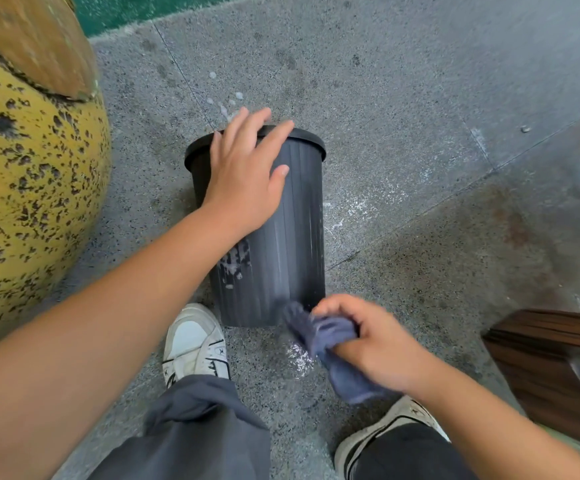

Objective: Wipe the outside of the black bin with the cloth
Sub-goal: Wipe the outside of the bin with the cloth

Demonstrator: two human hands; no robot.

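The black ribbed bin (285,244) lies tipped on its side on the grey floor, its rim pointing away from me and its base near my feet. White foam spots mark its left side. My left hand (247,174) rests flat on the bin's upper side near the rim, fingers straight. My right hand (368,341) grips a crumpled blue-grey cloth (326,341) at the bin's bottom right corner. The cloth's upper end touches the bin there, and its lower end hangs under my wrist.
A big yellow speckled jar (32,188) with a wooden lid (39,39) stands close on the left. A dark wooden piece of furniture (555,368) sits at the right. My white shoes (195,341) stand just below the bin. Foam splashes lie on the floor (420,116).
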